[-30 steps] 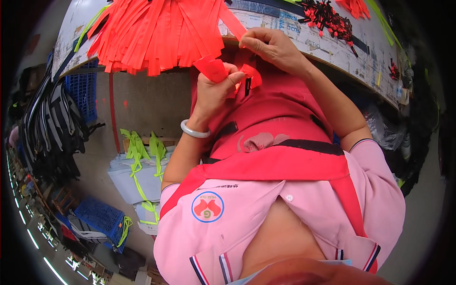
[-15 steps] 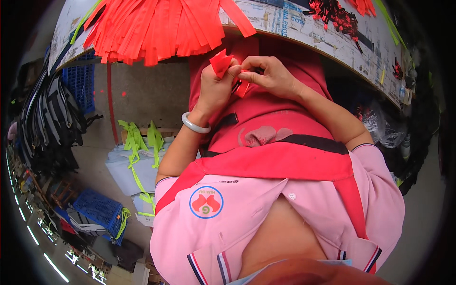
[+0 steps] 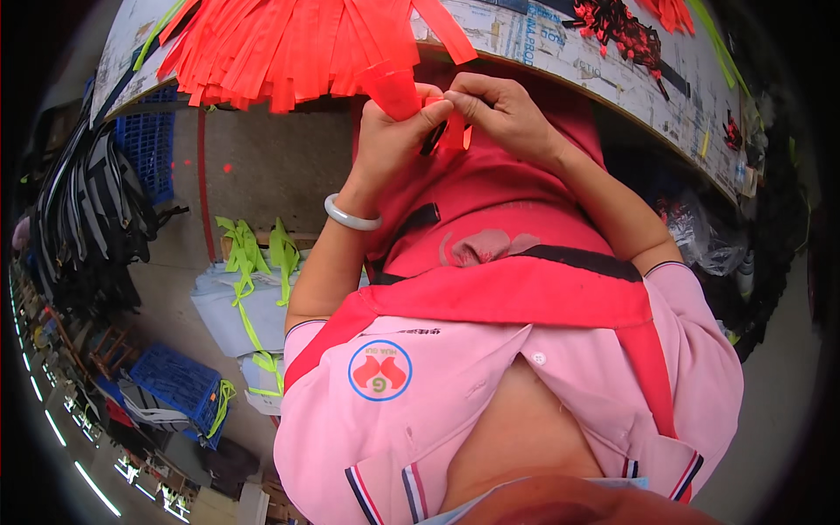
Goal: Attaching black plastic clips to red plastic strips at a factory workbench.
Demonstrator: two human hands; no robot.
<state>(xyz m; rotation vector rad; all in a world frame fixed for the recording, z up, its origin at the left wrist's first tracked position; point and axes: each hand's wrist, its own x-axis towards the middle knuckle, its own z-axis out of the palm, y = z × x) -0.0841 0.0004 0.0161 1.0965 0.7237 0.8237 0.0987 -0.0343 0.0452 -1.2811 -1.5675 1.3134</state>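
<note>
My left hand [image 3: 392, 140], with a pale bangle on its wrist, pinches the end of an orange-red strap [image 3: 391, 87] in front of my chest. My right hand [image 3: 509, 109] meets it fingertip to fingertip and grips the same strap end. A small black piece [image 3: 434, 138] sits between the two hands against the strap. The strap runs up toward a heap of orange-red straps [image 3: 280, 44] that hangs over the worktable edge [image 3: 612, 98]. I wear a pink shirt and a red apron [image 3: 516, 293].
Small red pieces [image 3: 626, 26] and green strips lie on the worktable at the upper right. On the floor to the left are blue crates [image 3: 153, 149], a box draped with neon-green straps [image 3: 249, 254] and bundles of black straps [image 3: 92, 219]. A plastic bag [image 3: 709, 241] sits at the right.
My right hand has drawn back from the table edge and joined my left hand. Both hands now work the strap end close together, slightly lower than before.
</note>
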